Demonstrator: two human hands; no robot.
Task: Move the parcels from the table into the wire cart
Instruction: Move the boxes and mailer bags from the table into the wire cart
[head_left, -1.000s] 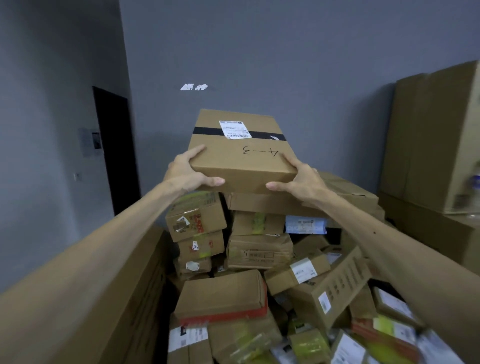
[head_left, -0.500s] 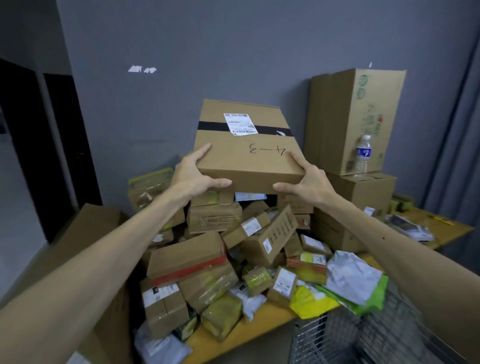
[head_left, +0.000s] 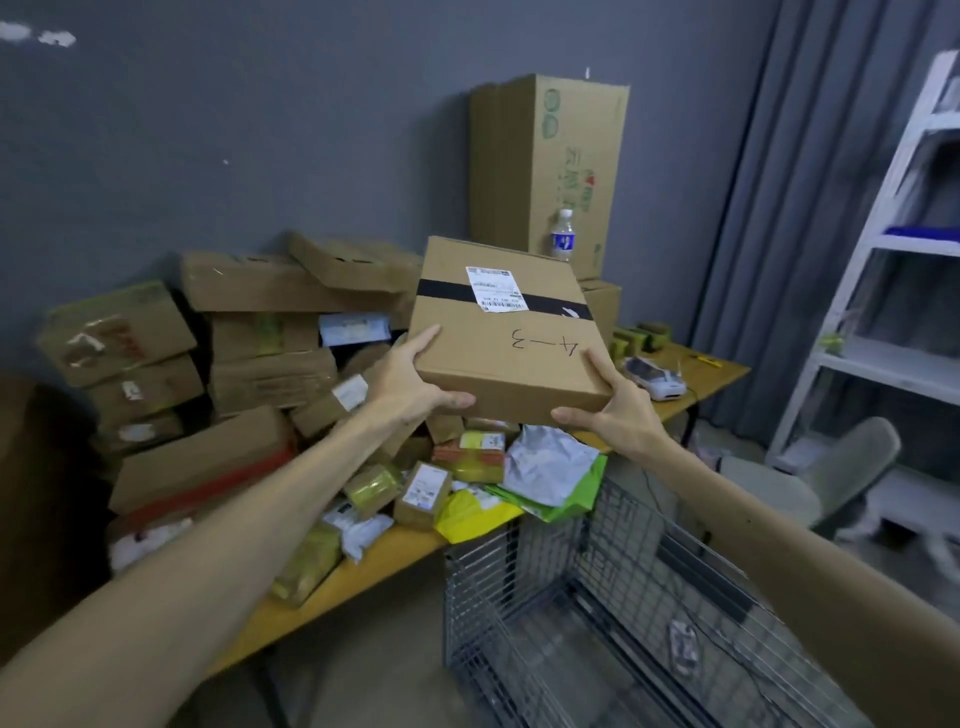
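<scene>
A flat brown cardboard box (head_left: 498, 338) with black tape, a white label and "A-3" written on it is held in the air above the table's right part. My left hand (head_left: 410, 379) grips its near left corner, thumb under the front face. My right hand (head_left: 613, 410) grips its near right corner. Below and to the right stands the wire cart (head_left: 597, 613), nearly empty with one small item on its floor. A pile of parcels (head_left: 249, 384), boxes and plastic mailers, covers the wooden table (head_left: 322, 603).
Tall cardboard boxes (head_left: 550, 166) stand at the table's back right with a water bottle (head_left: 563, 236) on them. A white label printer (head_left: 654, 376) lies on the table's far end. A white shelf (head_left: 893, 291) and a grey chair (head_left: 831, 473) stand to the right.
Both hands have carried the box to the right and lower, off the top of the pile. The view has swung right, bringing the wire cart and shelf into sight.
</scene>
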